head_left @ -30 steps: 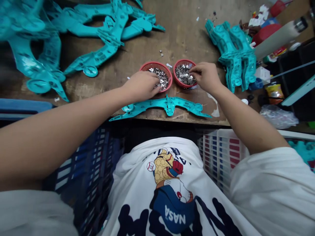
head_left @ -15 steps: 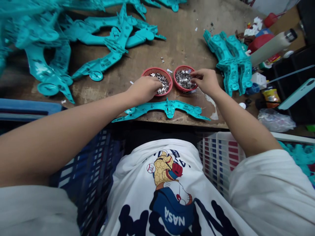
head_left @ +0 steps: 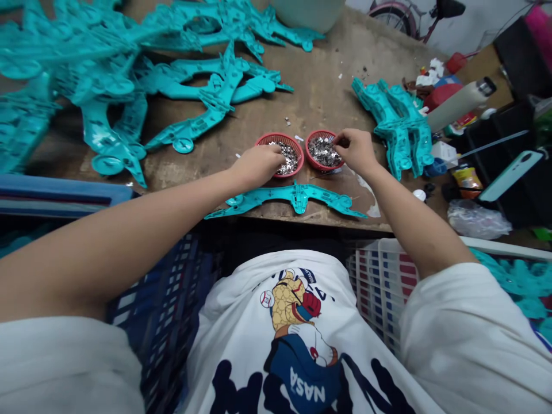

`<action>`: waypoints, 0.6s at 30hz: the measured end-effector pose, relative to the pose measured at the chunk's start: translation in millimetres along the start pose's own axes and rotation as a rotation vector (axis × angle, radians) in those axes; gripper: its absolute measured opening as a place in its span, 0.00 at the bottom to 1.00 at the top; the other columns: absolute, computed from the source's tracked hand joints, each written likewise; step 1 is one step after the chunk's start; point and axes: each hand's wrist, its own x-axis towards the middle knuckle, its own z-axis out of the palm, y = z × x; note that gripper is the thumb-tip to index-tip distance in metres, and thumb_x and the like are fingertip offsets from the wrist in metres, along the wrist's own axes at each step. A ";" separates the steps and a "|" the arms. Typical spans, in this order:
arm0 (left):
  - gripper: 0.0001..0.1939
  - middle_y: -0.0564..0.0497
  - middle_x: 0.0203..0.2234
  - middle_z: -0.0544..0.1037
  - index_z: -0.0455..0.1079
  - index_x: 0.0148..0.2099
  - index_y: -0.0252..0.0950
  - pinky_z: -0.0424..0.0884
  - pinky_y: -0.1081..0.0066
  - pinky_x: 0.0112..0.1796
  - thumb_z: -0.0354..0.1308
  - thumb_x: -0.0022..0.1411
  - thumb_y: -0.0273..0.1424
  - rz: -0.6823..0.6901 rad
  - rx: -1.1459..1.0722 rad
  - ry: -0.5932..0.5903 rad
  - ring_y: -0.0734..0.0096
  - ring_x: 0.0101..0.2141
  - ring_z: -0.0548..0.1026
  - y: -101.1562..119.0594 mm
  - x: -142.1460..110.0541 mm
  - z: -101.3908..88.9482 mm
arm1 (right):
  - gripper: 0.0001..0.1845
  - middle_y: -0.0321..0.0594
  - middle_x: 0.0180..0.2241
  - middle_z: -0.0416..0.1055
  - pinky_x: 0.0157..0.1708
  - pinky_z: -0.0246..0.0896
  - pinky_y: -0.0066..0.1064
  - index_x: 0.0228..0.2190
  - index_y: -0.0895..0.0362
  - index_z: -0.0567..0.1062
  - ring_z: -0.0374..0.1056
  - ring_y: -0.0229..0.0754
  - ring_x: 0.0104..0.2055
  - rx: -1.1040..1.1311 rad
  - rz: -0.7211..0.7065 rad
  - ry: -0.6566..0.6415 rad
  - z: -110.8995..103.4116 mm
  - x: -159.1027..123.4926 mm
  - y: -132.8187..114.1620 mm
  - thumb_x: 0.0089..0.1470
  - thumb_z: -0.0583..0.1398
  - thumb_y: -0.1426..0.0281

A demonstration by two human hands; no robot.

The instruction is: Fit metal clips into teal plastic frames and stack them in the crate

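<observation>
l hand curled over red round plastic basket of small silver metal bits, grip hidden; r hand pinching over 2nd red basket, held item unclear. baskets adjacent, centre frame, apparently one per hand for reach.

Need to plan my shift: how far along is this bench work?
Hard to say exactly. Done, perhaps: the stacked teal plastic frames on the right. In hand: the left hand is at one red basket and the right hand at another, both holding silver metal bits, with one teal frame before them. Left: probably the large teal pile and the well-filled baskets.
</observation>
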 end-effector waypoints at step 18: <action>0.20 0.38 0.53 0.91 0.92 0.54 0.38 0.75 0.60 0.46 0.56 0.81 0.25 -0.040 0.132 -0.106 0.51 0.51 0.88 8.7 3.1 -18.2 | 0.23 0.56 0.55 0.95 0.67 0.85 0.62 0.58 0.54 0.94 0.90 0.69 0.57 -0.088 -0.034 -0.079 -13.1 -14.3 6.8 0.68 0.66 0.70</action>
